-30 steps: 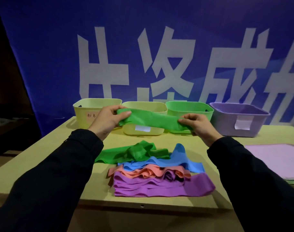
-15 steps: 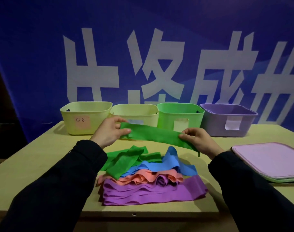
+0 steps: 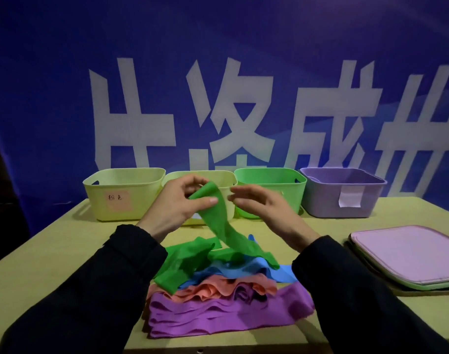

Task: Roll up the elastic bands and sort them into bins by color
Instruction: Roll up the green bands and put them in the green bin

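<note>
My left hand pinches one end of a green elastic band between thumb and fingers, held above the table. The band hangs down to the right onto a pile of bands: more green, blue, salmon pink and purple. My right hand hovers just right of the band's top end with fingers loosely extended, holding nothing. Along the back stand a yellow bin with a pink label, a second yellow bin, a green bin and a purple bin.
A stack of flat pads, pink on top, lies at the right on the wooden table. A blue banner with large white characters hangs behind the bins. The table's front edge is close below the pile.
My right hand has let go of the green band's far end, which dropped onto the pile. Both hands came together near the band's left end, in front of the second yellow bin.
</note>
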Motion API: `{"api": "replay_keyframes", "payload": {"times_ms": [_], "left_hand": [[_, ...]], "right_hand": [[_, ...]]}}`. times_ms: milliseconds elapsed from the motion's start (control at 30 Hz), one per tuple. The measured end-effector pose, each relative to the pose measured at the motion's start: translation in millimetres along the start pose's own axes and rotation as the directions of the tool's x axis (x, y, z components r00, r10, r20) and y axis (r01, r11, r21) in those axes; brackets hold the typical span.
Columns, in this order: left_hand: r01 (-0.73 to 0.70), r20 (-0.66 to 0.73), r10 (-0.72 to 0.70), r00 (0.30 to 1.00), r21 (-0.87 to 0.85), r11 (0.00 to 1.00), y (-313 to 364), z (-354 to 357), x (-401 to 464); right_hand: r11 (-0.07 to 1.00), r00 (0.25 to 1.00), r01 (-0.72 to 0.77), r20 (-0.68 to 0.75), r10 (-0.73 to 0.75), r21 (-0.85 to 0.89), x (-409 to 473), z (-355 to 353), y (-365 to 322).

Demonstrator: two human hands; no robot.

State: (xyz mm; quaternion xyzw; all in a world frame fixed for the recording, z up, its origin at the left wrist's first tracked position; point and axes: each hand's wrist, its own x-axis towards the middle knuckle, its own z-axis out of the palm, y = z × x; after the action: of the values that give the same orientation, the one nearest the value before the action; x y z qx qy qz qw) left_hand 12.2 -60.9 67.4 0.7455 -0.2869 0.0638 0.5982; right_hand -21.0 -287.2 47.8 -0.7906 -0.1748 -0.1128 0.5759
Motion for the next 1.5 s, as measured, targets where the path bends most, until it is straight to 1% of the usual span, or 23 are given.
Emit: {"api": "replay_keyframes", "payload": {"times_ms": [67,167,233,300,367,467,567,633,733,867,1000,1100,1133,1200,1267,1300,1400,1500], "left_hand": [[-0.063,-0.037,0.061,0.997,-0.048,0.997,15.8,2.8,1.5],[-0.154,-0.107,0.144,0.984,-0.094,0.984,41.5,-1.3,7.6],[-0.177,-0.119,0.166,0.979,-0.084,0.981,52.0,-8.7,14.1],[-0.169,-0.118,0.160,0.980,-0.072,0.983,53.4,-13.3,18.8],[-0.128,-0.120,0.115,0.986,-0.114,0.985,45.0,-13.1,19.1],[-0.014,-0.095,-0.003,0.995,-0.172,0.985,18.6,-5.6,13.6],[0.082,-0.052,-0.088,0.995,-0.107,0.991,-15.0,2.2,5.0],[0.132,-0.013,-0.133,0.991,-0.052,0.990,-33.3,7.1,-1.5],[0.183,0.024,-0.182,0.983,-0.032,0.983,-53.0,12.7,-8.4],[0.231,0.085,-0.232,0.969,0.013,0.973,-59.9,18.4,-11.2],[0.305,0.126,-0.290,0.949,-0.118,0.945,-59.4,22.6,-11.9],[0.309,0.148,-0.288,0.946,-0.146,0.940,-65.1,23.4,-13.5],[0.285,0.133,-0.268,0.954,-0.128,0.950,-68.3,24.2,-14.0],[0.212,0.017,-0.211,0.977,-0.094,0.973,-76.4,28.2,-14.1],[0.172,-0.111,-0.185,0.976,-0.117,0.978,-84.0,30.4,-13.7],[0.170,-0.140,-0.190,0.972,-0.143,0.975,-86.7,30.7,-14.1],[0.164,-0.145,-0.196,0.970,-0.208,0.964,-88.3,28.3,-16.7],[0.135,-0.163,-0.172,0.972,-0.215,0.967,-81.9,25.5,-18.7]], "right_hand": [[0.991,0.996,0.086,0.022,-0.089,0.103,1.5,15.9,-23.2],[0.959,0.979,0.204,-0.034,-0.201,0.195,12.5,29.9,-48.6],[0.946,0.972,0.232,-0.090,-0.217,0.225,21.1,33.2,-58.6],[0.948,0.974,0.220,-0.112,-0.199,0.230,26.4,34.7,-61.1],[0.958,0.985,0.160,-0.108,-0.137,0.240,26.1,38.8,-55.5],[0.978,0.995,0.038,-0.099,-0.018,0.204,20.1,48.2,-33.3],[0.978,0.993,-0.112,-0.027,0.119,0.176,11.6,56.8,-7.9],[0.971,0.984,-0.163,-0.044,0.173,0.178,5.2,58.4,4.4],[0.959,0.972,-0.154,-0.137,0.190,0.238,0.8,56.0,19.4],[0.961,0.971,-0.162,-0.137,0.196,0.222,0.8,54.9,34.0],[0.951,0.968,-0.170,-0.135,0.210,0.258,0.4,54.0,45.7],[0.964,0.962,-0.131,-0.203,0.180,0.233,2.7,56.0,51.8],[0.967,0.960,-0.115,-0.226,0.167,0.227,3.9,57.5,53.2],[0.966,0.958,-0.080,-0.247,0.142,0.247,7.1,61.4,57.3],[0.954,0.960,-0.072,-0.240,0.145,0.291,8.8,65.9,60.6],[0.945,0.961,-0.091,-0.221,0.165,0.313,8.9,68.3,61.8],[0.924,0.966,-0.140,-0.157,0.206,0.356,8.6,73.9,65.6],[0.939,0.971,-0.119,-0.160,0.178,0.323,11.2,74.6,63.3]]}}
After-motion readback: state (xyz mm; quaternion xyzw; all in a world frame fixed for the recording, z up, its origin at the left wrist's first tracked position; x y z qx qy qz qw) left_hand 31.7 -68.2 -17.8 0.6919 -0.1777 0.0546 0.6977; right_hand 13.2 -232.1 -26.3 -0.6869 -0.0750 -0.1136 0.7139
